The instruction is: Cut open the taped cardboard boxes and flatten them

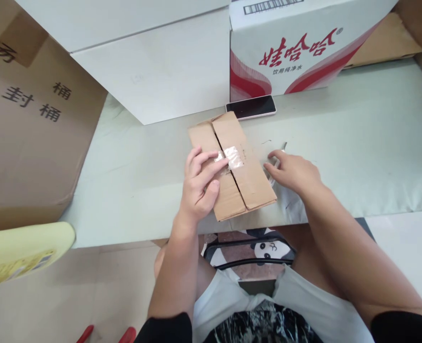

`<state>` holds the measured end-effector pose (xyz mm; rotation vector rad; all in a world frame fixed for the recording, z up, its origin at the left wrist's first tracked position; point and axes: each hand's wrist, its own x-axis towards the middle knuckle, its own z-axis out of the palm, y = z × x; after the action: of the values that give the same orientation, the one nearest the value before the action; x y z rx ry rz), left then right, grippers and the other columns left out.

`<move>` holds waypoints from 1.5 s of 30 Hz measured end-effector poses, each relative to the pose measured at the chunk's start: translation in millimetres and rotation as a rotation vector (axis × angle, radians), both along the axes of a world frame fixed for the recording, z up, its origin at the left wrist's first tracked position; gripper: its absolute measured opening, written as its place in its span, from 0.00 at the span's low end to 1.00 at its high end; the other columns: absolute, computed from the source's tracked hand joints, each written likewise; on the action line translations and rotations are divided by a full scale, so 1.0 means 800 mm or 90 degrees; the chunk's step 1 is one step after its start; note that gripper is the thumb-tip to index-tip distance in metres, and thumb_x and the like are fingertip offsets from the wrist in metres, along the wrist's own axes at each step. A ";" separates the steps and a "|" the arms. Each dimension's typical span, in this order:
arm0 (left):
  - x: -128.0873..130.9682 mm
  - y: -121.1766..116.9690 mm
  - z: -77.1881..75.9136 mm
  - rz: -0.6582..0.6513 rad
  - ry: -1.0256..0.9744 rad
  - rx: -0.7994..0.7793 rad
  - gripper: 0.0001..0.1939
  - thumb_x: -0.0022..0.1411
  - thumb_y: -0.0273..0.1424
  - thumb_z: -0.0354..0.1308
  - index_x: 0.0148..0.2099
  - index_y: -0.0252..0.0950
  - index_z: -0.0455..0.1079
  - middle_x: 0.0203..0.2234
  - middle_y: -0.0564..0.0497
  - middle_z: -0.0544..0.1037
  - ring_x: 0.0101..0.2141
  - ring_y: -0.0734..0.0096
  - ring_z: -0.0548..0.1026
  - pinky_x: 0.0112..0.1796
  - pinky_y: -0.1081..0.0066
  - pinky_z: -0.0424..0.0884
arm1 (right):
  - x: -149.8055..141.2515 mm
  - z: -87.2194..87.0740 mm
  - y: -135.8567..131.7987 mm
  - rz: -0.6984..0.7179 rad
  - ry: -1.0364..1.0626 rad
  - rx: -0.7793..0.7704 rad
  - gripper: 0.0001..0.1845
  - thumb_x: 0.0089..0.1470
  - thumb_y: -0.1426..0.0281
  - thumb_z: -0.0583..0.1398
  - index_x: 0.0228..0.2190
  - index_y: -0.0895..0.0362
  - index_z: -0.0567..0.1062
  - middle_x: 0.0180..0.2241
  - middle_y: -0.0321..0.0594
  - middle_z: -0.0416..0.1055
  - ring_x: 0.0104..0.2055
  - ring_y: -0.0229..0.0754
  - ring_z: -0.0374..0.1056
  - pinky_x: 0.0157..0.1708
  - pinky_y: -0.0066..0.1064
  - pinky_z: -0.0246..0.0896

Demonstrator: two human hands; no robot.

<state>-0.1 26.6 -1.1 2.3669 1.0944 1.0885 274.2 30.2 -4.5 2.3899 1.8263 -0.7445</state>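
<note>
A small brown cardboard box (257,178) lies at a slant on the pale cloth-covered table. Clear tape (233,157) crosses the middle of its top, over the dark gap between its two flaps. My left hand (201,183) rests on the box's left side, fingers stretched out and touching the tape. Just right of the box, my right hand (293,171) is over a slim whitish thing with a thin grey tip (285,146). Its thumb and index finger are apart, curved about that thing. Most of the thing is hidden, so its kind is unclear.
A phone (251,107) lies behind the box, against a white and red carton (285,57). A large white box (153,71) stands at the back. On the left are a big brown carton (35,143) and a yellow container (25,252). The table's front edge is near my lap.
</note>
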 end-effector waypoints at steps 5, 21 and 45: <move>-0.003 0.000 -0.001 -0.006 0.021 0.001 0.23 0.74 0.39 0.45 0.61 0.44 0.76 0.60 0.43 0.73 0.68 0.49 0.61 0.70 0.42 0.54 | -0.001 -0.005 0.004 -0.024 -0.009 0.002 0.23 0.58 0.62 0.54 0.53 0.52 0.73 0.44 0.54 0.79 0.45 0.62 0.74 0.38 0.46 0.65; 0.032 -0.027 0.008 -0.023 0.027 0.036 0.24 0.68 0.42 0.52 0.60 0.41 0.75 0.57 0.42 0.73 0.62 0.49 0.63 0.67 0.46 0.58 | -0.025 0.084 -0.026 -0.237 0.738 0.492 0.19 0.51 0.54 0.61 0.28 0.48 0.57 0.14 0.27 0.58 0.15 0.38 0.60 0.16 0.32 0.51; 0.034 -0.048 -0.011 0.006 0.005 0.041 0.24 0.72 0.40 0.47 0.63 0.40 0.71 0.61 0.44 0.74 0.67 0.51 0.63 0.68 0.50 0.57 | -0.055 0.086 -0.061 0.137 0.351 0.517 0.08 0.51 0.70 0.61 0.35 0.53 0.78 0.30 0.34 0.76 0.28 0.36 0.68 0.28 0.29 0.61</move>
<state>26.8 -11.7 -9.8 2.4191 1.0893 1.1346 229.8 -18.5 64.6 2.4540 3.0444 -0.8021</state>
